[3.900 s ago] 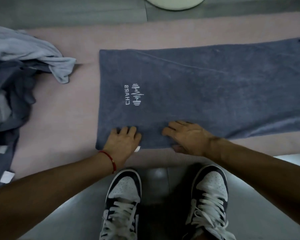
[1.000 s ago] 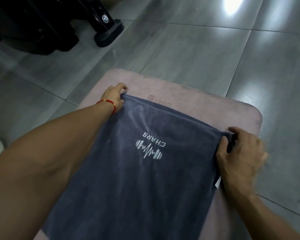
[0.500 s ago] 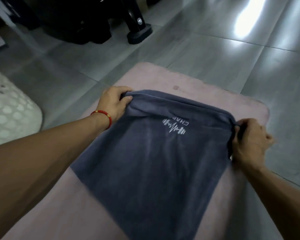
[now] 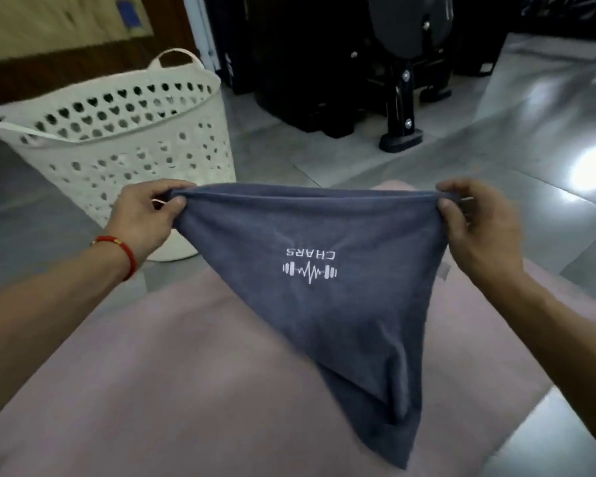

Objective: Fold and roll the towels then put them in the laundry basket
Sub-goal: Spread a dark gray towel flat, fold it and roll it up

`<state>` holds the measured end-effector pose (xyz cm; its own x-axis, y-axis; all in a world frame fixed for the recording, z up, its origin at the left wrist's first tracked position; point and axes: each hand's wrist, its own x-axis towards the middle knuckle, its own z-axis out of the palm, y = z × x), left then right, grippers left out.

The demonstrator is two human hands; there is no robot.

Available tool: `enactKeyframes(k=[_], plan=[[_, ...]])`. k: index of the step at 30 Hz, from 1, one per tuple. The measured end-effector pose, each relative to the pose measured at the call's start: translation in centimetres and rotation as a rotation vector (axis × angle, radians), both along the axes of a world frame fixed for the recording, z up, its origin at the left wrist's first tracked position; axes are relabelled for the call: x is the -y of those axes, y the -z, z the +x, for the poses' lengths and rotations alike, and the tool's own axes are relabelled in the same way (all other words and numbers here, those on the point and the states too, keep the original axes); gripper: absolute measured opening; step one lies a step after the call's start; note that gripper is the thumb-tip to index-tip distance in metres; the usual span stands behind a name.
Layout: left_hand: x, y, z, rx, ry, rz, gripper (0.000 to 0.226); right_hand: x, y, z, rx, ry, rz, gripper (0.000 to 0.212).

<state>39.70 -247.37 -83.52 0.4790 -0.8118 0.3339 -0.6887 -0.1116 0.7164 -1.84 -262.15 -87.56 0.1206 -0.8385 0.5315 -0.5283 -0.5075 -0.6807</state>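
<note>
A blue-grey towel (image 4: 324, 304) hangs across the middle of the frame, held up by its top edge and narrowing to a point near the lower right, where its tail trails onto the pink mat (image 4: 152, 390) filling the bottom of the frame. The left hand (image 4: 145, 218) grips the top left corner with its fingers (image 4: 178, 203) curled over the bunched cloth and the thumb pressing from beneath; a red bracelet (image 4: 117, 249) sits on that wrist. The right hand (image 4: 479, 228) pinches the top right corner the same way, thumb in front and fingers behind. Holding both corners apart keeps the top edge taut and level, which most likely lets the doubled cloth hang straight so the layers line up before it is laid down for the next fold or the roll. The white logo (image 4: 309, 268) reads upside down from this view, near the centre of the frame. The white laundry basket (image 4: 124, 132), perforated with small heart-shaped holes, stands on the grey tiled floor (image 4: 496, 149) at the upper left, just beyond the mat and close to the left hand, and what shows of its inside holds nothing. Half a second earlier the towel still lay mostly flat on the mat with the hands gathering its far corners low; now it has been lifted clear, and the view has tipped up to take in the basket.
</note>
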Motion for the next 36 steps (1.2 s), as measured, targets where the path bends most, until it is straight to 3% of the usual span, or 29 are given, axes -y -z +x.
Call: enactKeyframes(k=[6,14,19,23,29,33,36], plan=[[-10.0,-7.8,2.6,-0.069,-0.137,-0.200,0.029,-2.2,-12.2,4.8,-0.138,-0.188,0.024,0.023],[-19.0,-14.5,5.1,-0.102,-0.248,-0.219,0.027,-3.8,-21.6,10.3,-0.308,-0.359,-0.051,0.008],[-22.1,-15.3,6.2,-0.076,-0.121,-0.164,0.030,-3.3,-21.7,11.9,-0.282,-0.431,0.050,0.008],[-22.9,-14.6,7.1,-0.036,-0.080,-0.144,0.032,-3.9,-20.8,12.7,-0.152,-0.427,0.097,0.003],[-22.2,-13.8,7.1,-0.147,-0.107,-0.169,0.030,-3.7,-19.0,12.7,-0.088,-0.402,0.228,0.007],[-20.9,-13.5,7.4,0.007,-0.269,-0.014,0.031,-4.0,-17.7,13.1,0.066,-0.461,0.338,0.003],[-19.5,-13.0,7.4,-0.065,-0.421,0.067,0.020,-3.8,-15.3,14.6,0.126,-0.485,0.402,0.010]])
